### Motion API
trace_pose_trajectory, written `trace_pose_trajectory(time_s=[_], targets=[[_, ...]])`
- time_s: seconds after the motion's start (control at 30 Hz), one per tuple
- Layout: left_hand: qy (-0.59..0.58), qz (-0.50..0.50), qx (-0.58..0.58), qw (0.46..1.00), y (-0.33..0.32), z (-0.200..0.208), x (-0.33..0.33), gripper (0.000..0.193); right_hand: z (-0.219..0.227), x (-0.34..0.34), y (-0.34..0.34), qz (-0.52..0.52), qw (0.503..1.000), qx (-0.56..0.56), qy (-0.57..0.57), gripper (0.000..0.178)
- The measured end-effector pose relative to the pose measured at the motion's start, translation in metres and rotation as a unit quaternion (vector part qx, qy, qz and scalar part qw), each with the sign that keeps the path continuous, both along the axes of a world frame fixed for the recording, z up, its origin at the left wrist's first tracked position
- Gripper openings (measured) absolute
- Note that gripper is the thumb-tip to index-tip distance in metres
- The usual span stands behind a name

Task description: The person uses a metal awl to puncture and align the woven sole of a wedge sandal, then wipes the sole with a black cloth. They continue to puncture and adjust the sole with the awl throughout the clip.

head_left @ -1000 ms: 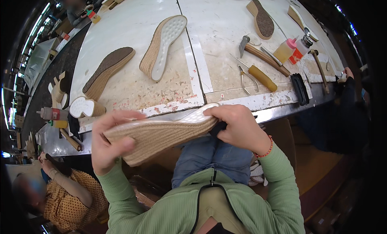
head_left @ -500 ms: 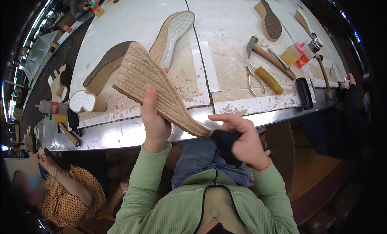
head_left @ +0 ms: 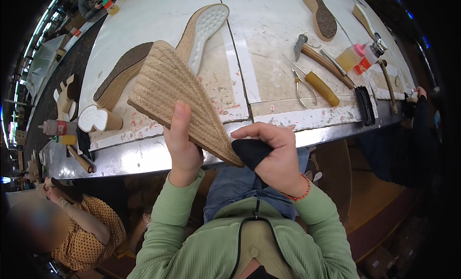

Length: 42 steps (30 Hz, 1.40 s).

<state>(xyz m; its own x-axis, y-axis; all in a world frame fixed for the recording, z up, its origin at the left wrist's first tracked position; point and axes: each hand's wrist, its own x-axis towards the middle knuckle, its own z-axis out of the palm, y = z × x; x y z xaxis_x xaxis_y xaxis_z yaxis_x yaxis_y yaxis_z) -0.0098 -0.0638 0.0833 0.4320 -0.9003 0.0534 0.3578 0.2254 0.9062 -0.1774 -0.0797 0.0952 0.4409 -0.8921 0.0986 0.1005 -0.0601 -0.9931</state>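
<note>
A wedge shoe sole (head_left: 168,82) wrapped in braided tan rope is held tilted over the table's near edge, its thick heel up and left, its thin toe end down toward me. My left hand (head_left: 183,147) is closed around its lower middle, thumb on the rope side. A black cloth (head_left: 250,153) is gripped in my right hand (head_left: 281,156), with the index finger stretched over it. The cloth touches the sole's toe end. Just beyond lie two more wedge soles, one with a brown bottom (head_left: 126,63) and one showing a dimpled white inner face (head_left: 205,36).
Right on the table lie pliers (head_left: 302,89), a yellow-handled awl (head_left: 321,88), a hammer (head_left: 321,62), a black brush (head_left: 364,106) and a pink-capped bottle (head_left: 350,57). More bottles (head_left: 56,127) and a white-faced sole (head_left: 98,119) stand left. A person in dotted clothing (head_left: 91,231) sits lower left.
My right hand has moved left and slightly up, bringing the black cloth against the toe end. The sole has shifted slightly left in my left hand.
</note>
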Motion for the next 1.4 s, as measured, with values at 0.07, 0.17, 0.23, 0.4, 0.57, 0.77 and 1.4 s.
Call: trace_pose_trajectory(time_s=[0.07, 0.17, 0.23, 0.4, 0.57, 0.77, 1.4], targets=[[-0.01, 0.002, 0.004, 1.0, 0.001, 0.0, -0.001, 0.058, -0.001, 0.005, 0.003, 0.005, 0.999, 0.033, -0.018, 0.01], [-0.064, 0.053, 0.022, 0.996, -0.003, 0.002, -0.009, 0.07, 0.0, 0.008, 0.0, 0.017, 1.0, 0.015, 0.011, 0.01], [-0.059, 0.071, 0.014, 0.996, -0.005, 0.005, -0.013, 0.069, 0.001, 0.006, -0.002, 0.018, 1.0, 0.011, 0.018, 0.009], [-0.092, 0.054, 0.013, 0.994, -0.002, -0.003, -0.008, 0.065, 0.003, -0.004, -0.004, 0.024, 0.999, -0.014, 0.037, 0.005], [-0.111, 0.048, 0.009, 0.993, -0.003, 0.0, -0.009, 0.064, 0.01, -0.009, -0.012, 0.013, 0.995, 0.089, -0.04, 0.004], [-0.121, 0.041, 0.012, 0.992, -0.002, 0.006, -0.016, 0.066, 0.012, 0.001, -0.017, 0.014, 1.0, -0.005, 0.007, 0.007], [-0.142, 0.019, -0.004, 0.99, -0.004, 0.022, -0.028, 0.065, 0.015, -0.008, -0.022, 0.038, 0.995, 0.087, -0.025, 0.007]])
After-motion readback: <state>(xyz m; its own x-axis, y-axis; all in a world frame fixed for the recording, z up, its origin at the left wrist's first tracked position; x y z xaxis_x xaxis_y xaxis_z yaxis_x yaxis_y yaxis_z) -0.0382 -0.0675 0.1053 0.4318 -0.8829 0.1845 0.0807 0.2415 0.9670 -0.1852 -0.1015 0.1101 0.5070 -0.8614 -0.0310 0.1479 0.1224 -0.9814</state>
